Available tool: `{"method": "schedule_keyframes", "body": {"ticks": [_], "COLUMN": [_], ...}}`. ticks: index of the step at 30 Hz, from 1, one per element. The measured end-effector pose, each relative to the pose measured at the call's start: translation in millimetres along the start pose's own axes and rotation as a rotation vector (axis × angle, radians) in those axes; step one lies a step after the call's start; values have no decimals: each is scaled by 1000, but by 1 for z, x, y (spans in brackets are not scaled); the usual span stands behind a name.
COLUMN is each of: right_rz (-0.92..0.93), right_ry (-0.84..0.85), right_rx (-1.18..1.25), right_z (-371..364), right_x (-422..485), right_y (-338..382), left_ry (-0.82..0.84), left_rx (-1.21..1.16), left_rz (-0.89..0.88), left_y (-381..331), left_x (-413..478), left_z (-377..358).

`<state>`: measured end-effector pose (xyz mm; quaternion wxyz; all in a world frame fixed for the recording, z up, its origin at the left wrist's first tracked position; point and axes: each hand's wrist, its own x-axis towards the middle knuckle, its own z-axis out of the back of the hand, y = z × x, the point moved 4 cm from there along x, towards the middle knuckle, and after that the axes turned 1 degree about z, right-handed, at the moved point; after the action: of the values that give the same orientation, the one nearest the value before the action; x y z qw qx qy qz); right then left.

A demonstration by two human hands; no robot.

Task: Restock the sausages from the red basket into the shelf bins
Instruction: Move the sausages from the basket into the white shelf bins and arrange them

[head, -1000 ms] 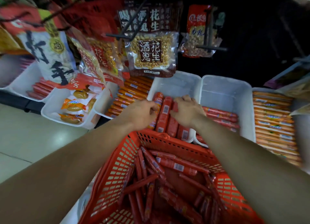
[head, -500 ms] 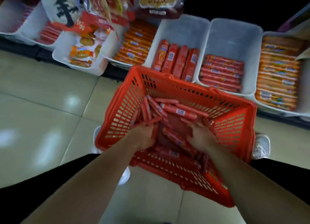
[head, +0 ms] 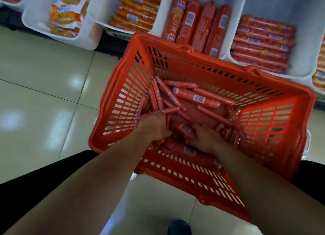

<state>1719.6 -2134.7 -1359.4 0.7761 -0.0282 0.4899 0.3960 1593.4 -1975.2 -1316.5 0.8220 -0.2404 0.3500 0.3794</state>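
The red basket stands on the floor in front of the shelf bins, with several red sausages lying loose on its bottom. Both my hands are down inside it. My left hand curls round a bunch of thin sausages at the basket's left side. My right hand has its fingers curled on a thick sausage with a barcode label. Beyond the basket, a white bin holds a row of thick sausages. The bin to its right holds stacked medium sausages.
Further left stand a bin of orange sausages and a bin of snack packets. Another bin of orange sausages shows at the right edge. Pale tiled floor lies left of the basket. My dark-clothed legs frame the bottom.
My hands left the thick sausages in the bin, dropped into the basket, and have closed on sausages there. The view has tilted down toward the floor.
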Motion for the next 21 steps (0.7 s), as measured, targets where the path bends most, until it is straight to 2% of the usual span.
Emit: {"method": "schedule_keyframes", "body": {"ticks": [4,8,12,16,21], "right_rz": [-54,-112,-161,-180,-151], "right_ry": [-64,-140,-182,-260,-199], "right_rx": [-4,11,121,161,23], "right_z": [10,17,15,16,25], "right_x": [-8,-23,-31,-31,-25], "right_y": [-11,-22,-22,-24,-29], "left_ry": [-9,-157,-314,-266,-280], "left_rx": [-40,-59,43,136,276], "left_rz": [-57,-91,-66,3,-68], "left_y": [-5,1,6,3,-7], "left_x": [-9,-17,-22,-12,7], "left_z": [1,13,23,18,13]}}
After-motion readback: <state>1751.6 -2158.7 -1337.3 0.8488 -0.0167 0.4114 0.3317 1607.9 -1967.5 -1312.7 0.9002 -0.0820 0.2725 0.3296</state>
